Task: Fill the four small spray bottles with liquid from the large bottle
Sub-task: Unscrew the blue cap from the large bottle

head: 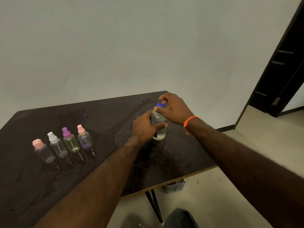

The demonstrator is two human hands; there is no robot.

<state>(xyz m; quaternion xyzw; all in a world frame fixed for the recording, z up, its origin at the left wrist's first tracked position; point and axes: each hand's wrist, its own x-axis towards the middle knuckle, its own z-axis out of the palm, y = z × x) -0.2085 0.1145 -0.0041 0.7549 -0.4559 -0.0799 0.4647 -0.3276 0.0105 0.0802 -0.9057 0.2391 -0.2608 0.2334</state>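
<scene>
While the left hand [144, 127] gripped the large bottle [158, 127] standing near the table's [98, 112] far right corner, the right hand [174, 109] pinched its blue cap [160, 105]; four spray bottles [63, 143] stood capped by the left edge.

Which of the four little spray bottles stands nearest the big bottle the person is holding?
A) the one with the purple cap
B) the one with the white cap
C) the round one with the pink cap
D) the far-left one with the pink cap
C: the round pink-capped bottle ends the row on the side of the big bottle.
</scene>
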